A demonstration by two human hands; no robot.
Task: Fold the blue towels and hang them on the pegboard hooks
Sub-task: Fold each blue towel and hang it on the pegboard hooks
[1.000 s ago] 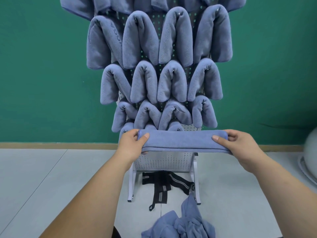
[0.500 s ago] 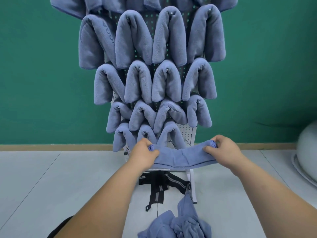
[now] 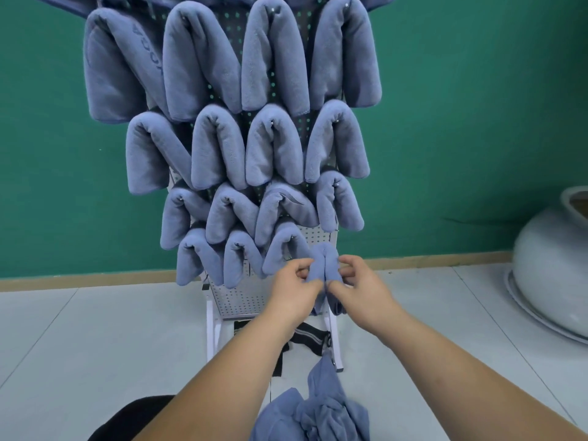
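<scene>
The hands have come close together, and the blue towel (image 3: 324, 260) is now bent in half at the pegboard (image 3: 241, 301). The left hand (image 3: 295, 291) and right hand (image 3: 362, 288) pinch its sides.

Towels (image 3: 273, 55): plush matt cloth. Pegboard (image 3: 241, 297): perforated white metal. Floor (image 3: 95, 338): smooth tile. Pot (image 3: 553, 265): glossy.

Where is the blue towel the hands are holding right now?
In the head view, the folded blue fleece towel is at the bottom right of the white pegboard, pinched between the left hand and right hand.
</scene>
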